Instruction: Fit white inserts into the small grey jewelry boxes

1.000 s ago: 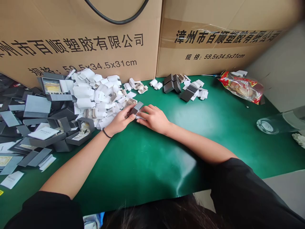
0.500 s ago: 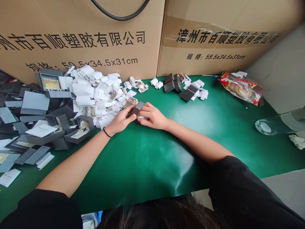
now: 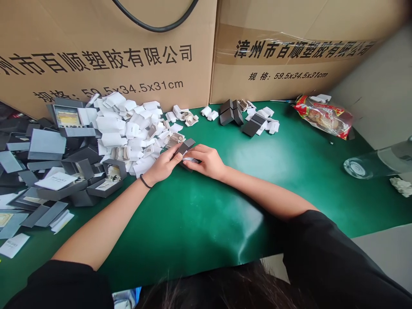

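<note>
A small dark grey gift box (image 3: 187, 146) is held just above the green table, its lid tilted up and something white showing inside. My left hand (image 3: 164, 165) is closed around the lid side, thumb toward me. From the right, my right hand (image 3: 207, 161) has its fingers closed on the box's open side, by the white piece; its fingertips are partly hidden. Left of my hands lies a heap of folded white card inserts (image 3: 111, 124). Beyond it on the left is a pile of grey boxes (image 3: 48, 143), several of them open.
Two large cardboard cartons (image 3: 180, 81) stand along the back. Several closed dark boxes (image 3: 227, 113) and white inserts lie behind my right hand. A red snack bag (image 3: 325, 118) and a clear bottle (image 3: 370, 165) lie at the right on the green table (image 3: 199, 223).
The small box's lid has swung up, showing more white inside. My right fingers have shifted slightly along its open side. The whole view has moved a little.
</note>
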`<state>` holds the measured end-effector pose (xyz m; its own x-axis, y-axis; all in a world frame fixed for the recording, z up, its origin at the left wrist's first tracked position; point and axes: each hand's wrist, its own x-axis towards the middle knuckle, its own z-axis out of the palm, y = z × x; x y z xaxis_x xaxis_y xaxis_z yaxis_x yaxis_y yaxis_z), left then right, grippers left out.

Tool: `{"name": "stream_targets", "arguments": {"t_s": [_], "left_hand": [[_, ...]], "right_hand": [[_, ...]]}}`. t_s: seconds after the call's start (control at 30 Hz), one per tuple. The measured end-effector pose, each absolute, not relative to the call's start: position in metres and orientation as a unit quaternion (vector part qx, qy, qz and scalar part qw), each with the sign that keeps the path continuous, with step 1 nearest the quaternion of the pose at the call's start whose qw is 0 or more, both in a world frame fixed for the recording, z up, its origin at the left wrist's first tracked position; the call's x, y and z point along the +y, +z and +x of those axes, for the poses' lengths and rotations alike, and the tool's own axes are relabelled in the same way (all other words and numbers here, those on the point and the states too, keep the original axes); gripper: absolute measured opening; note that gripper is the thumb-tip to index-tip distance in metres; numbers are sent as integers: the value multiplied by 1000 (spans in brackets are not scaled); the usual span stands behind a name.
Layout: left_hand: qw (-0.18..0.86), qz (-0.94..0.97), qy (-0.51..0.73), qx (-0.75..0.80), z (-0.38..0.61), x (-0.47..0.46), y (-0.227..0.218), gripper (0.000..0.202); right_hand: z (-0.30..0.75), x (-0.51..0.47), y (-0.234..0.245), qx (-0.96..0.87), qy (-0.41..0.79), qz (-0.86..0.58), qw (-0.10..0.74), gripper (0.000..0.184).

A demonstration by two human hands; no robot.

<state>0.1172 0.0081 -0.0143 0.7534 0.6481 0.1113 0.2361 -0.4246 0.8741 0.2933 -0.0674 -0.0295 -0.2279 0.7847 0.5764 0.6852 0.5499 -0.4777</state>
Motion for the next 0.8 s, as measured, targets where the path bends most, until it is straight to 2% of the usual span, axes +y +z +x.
{"name": "stream_targets", "arguments": {"t_s": [0.33, 0.57, 0.8], "left_hand": [[481, 805, 218, 270, 116, 8, -13, 66], [495, 796, 222, 268, 116, 8, -16, 66], [493, 795, 231, 269, 117, 7, -17, 63]], "right_hand": [[291, -65, -22, -796, 71, -465, 381, 25], [293, -61, -17, -809, 126, -432, 378, 23], [286, -70, -26, -742, 98, -534, 394, 20]]}}
